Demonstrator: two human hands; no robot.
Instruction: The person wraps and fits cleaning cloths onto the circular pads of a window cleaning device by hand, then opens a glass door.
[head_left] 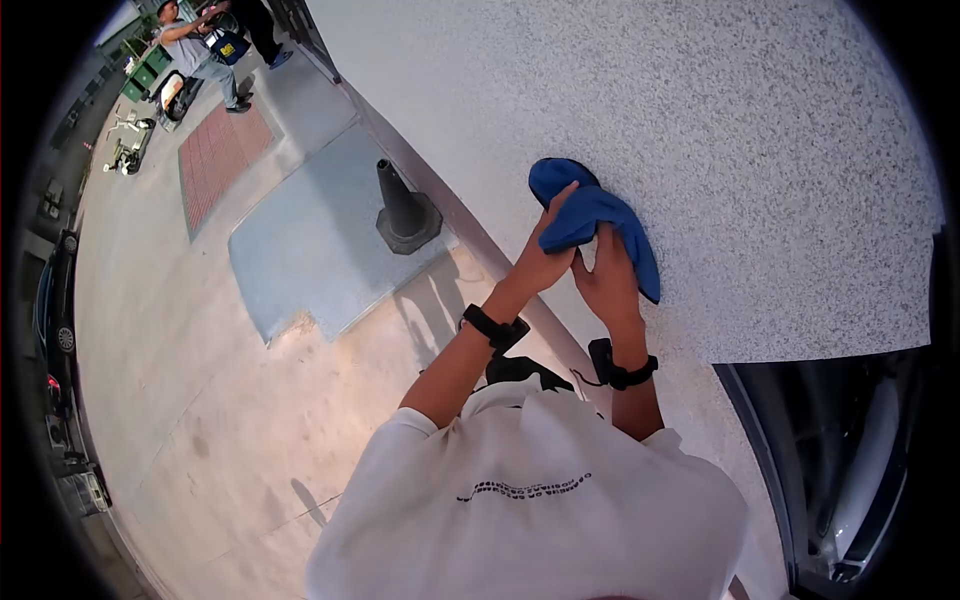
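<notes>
A blue cloth with a dark edge is bunched between my two hands, in front of the speckled light wall. My left hand grips its left part, with a finger running up between two folds. My right hand is under the right part, its thumb turned toward my left hand; folds of cloth cover most of its fingers. One end of the cloth hangs down beside my right wrist. Whether the cloth touches the wall, I cannot tell. Each wrist wears a black strap with a small device.
A dark traffic cone stands on a grey-blue patch of pavement to the left. At the lower right is a dark glazed opening in the wall. Farther off are two people, scooters, green bins and parked cars.
</notes>
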